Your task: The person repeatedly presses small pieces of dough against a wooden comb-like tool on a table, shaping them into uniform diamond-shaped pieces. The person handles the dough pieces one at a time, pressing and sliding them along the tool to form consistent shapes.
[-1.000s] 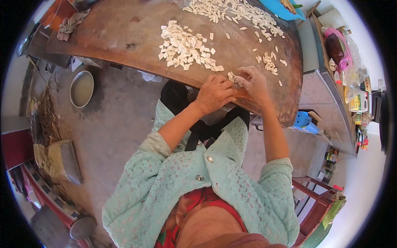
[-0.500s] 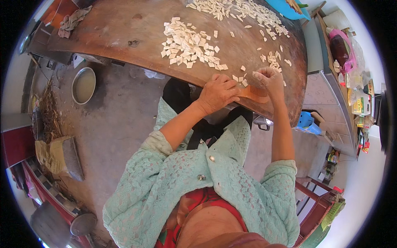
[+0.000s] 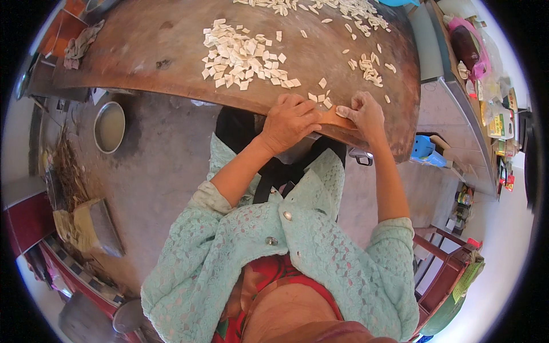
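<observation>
Hands at the near edge of the desk (image 3: pixel 134 66): your right hand (image 3: pixel 366 116), near the right end of the wooden board (image 3: pixel 331 119) half a second earlier, now has its thumb down on what looks like a pale dough piece (image 3: pixel 342 111), fingers half curled, though whether they grasp anything cannot be told. Your left hand (image 3: pixel 290 122) keeps its grip closed over the board's left end. This change suggests shaping is under way, with loose flat pieces (image 3: pixel 319 98) just beyond the board, diamond-shaped pieces (image 3: pixel 243 57) farther left and elongated pieces (image 3: pixel 370 71) farther right.
</observation>
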### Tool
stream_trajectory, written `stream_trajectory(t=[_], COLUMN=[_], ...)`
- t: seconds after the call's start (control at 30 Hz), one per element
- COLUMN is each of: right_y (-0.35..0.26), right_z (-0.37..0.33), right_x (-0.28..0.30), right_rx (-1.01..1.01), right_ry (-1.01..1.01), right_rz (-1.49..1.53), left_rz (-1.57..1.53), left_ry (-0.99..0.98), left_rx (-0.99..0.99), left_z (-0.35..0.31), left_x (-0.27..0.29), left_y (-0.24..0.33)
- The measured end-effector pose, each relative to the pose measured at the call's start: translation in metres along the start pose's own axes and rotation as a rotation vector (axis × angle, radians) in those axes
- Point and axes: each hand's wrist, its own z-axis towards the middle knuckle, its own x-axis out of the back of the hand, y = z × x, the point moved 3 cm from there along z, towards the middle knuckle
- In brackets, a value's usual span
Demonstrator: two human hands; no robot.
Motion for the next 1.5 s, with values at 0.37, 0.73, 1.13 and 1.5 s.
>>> stream_trajectory(t=[0.37,0.73,1.13,1.5], right_y=[-0.003,-0.019,-0.033,-0.011], right_z=[-0.011,0.018,0.005,0.023], right_x=[-0.007,-0.017,-0.025,-0.022], right_rx=[-0.214,0.321,0.362,-0.021], right_ry=[-0.346,-0.015,0.083,0.052], right_rz=[0.56,0.236,0.014,0.983], left_rz=[0.019,0.041,0.038,0.022], left_ry=[-0.019,-0.032,-0.009,-0.01], left_rx=[-0.009,-0.011,-0.02,-0.009], left_z=[-0.002,-0.003,-0.003,-0.002], left_x=[-0.005,-0.006,-0.004,-0.004], left_y=[-0.004,-0.004,-0.003,-0.003])
